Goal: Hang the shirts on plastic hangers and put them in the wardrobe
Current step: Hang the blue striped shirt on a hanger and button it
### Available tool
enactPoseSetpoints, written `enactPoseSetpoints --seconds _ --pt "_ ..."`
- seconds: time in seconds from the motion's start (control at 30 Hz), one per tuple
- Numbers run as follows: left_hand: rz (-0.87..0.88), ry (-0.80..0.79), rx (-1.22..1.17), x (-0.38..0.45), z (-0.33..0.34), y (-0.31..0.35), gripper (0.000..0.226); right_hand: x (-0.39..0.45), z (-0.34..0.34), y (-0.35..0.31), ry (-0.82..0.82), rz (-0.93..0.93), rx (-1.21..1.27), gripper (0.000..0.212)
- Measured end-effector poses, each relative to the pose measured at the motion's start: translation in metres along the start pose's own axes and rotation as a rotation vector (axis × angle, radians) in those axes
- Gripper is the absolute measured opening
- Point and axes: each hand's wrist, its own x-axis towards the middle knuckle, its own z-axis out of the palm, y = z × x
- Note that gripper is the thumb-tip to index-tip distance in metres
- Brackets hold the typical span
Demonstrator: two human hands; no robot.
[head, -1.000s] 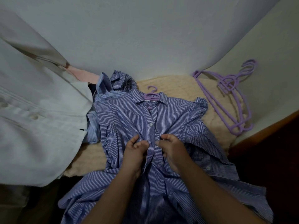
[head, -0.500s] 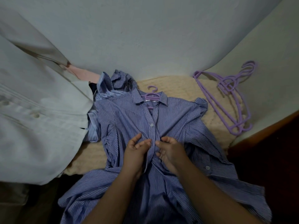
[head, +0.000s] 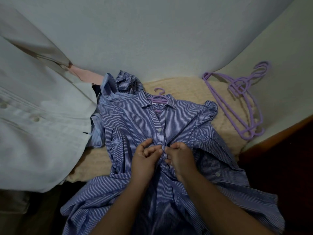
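Observation:
A blue-and-white striped shirt lies face up on a cream knitted cover, with a purple plastic hanger inside its collar and the hook sticking out. My left hand and my right hand meet at the shirt's button placket, at mid-chest. Both pinch the placket fabric with curled fingers, below a white button. The lower half of the shirt hangs crumpled toward me under my forearms.
Spare purple hangers lie stacked at the right on the cover. A pale grey-white shirt hangs at the left. More crumpled blue shirts and a pink cloth lie behind. A dark wooden edge runs along the right.
My hands have closed in on each other at the placket. The left thumb has lifted a little. The shirt and hangers lie where they were.

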Motion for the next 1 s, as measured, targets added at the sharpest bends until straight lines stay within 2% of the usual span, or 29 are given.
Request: enactPoseSetpoints --seconds 0.27,0.5,0.73,0.87,1.0 --pt "0.108 0.005 0.083 -0.002 0.001 0.002 0.046 -0.003 0.004 -0.007 -0.024 -0.125 -0.132 0.007" --pt "0.1 -0.121 0.118 0.001 -0.006 0.002 0.058 -0.001 -0.003 -0.007 -0.052 -0.045 -0.03 0.014" --pt "0.087 -0.119 0.139 0.002 -0.01 0.001 0.058 0.001 -0.001 -0.007 -0.051 -0.032 -0.022 0.015" --pt "0.035 -0.135 0.063 0.006 -0.008 0.003 0.056 0.005 -0.002 -0.006 -0.042 -0.064 -0.02 0.021" --pt "-0.086 -0.095 -0.1 0.009 -0.006 0.005 0.041 0.007 -0.003 -0.006 -0.069 -0.124 -0.063 0.023"
